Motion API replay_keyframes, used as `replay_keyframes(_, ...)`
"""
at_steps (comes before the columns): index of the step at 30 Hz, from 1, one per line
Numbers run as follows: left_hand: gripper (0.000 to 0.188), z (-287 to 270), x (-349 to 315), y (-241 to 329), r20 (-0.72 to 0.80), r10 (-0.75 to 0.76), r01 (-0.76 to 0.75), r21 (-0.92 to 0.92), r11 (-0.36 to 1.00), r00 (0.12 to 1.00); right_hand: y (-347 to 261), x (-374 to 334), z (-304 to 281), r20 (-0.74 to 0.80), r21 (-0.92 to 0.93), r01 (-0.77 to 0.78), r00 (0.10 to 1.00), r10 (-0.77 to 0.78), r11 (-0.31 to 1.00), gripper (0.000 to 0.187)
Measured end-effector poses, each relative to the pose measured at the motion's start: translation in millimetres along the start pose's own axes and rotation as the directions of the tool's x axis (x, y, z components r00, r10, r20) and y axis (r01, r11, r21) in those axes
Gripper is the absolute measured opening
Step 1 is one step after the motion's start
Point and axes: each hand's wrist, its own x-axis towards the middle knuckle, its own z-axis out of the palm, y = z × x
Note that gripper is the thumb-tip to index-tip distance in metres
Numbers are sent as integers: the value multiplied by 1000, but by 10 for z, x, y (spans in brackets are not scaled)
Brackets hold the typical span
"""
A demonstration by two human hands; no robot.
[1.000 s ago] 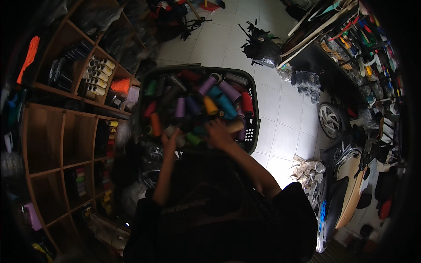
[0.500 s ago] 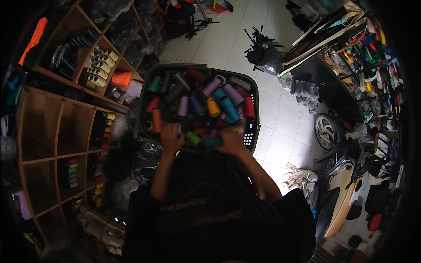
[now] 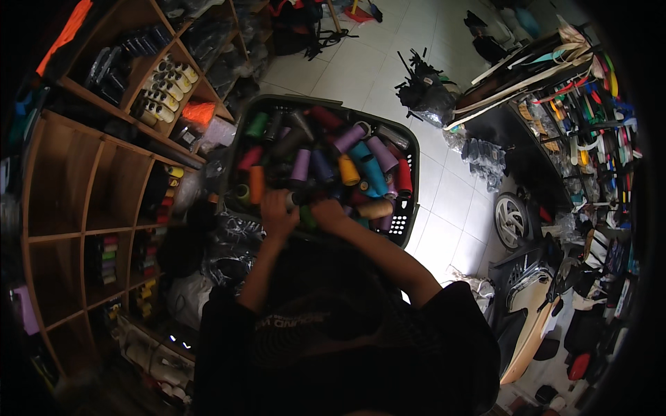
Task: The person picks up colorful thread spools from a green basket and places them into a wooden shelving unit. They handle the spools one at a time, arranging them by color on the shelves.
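A dark plastic basket [image 3: 414,156] in front of me is heaped with thread spools of many colours. My left hand [image 3: 279,216] is at its near edge, fingers closed round a spool with a pale end [image 3: 292,200]. Close beside it on the right, my right hand [image 3: 329,213] reaches in with curled fingers. A green spool [image 3: 307,217] lies between the hands, against the right one. What the right fingers hold is hidden in the dimness. Around the hands lie an orange spool [image 3: 257,184], a yellow spool [image 3: 348,170], a teal spool [image 3: 372,172] and a tan spool [image 3: 374,209].
Wooden cubby shelves [image 3: 87,191] with spools and wrapped goods stand on the left. Pale floor tiles [image 3: 444,197] run along the right of the basket. Beyond them are a black bundle [image 3: 423,90], a wheel [image 3: 512,220] and a rack of coloured strips [image 3: 583,132].
My right hand has moved left, nearer my left hand, uncovering the tan spool. The teal spool beside it at the near edge no longer shows. The view has shifted slightly.
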Motion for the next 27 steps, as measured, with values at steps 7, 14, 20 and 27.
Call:
replay_keyframes(7,42,17,-6,-24,9,-33,33,-5,999,999,13,405,248,308,-116,-45,948,78,992,29)
replay_keyframes(14,40,23,-6,-26,35,-40,39,6,999,999,-322,573,35,482,-456,-113,803,352,883,26)
replay_keyframes(20,38,12,17,-7,5,-9,9,-6,1000,1000,-269,575,213,418,-626,13,850,321,780,18)
replay_keyframes(27,40,18,-12,-20,19,-23,23,9,1000,1000,-235,599,422,428,-711,82,838,338,698,17)
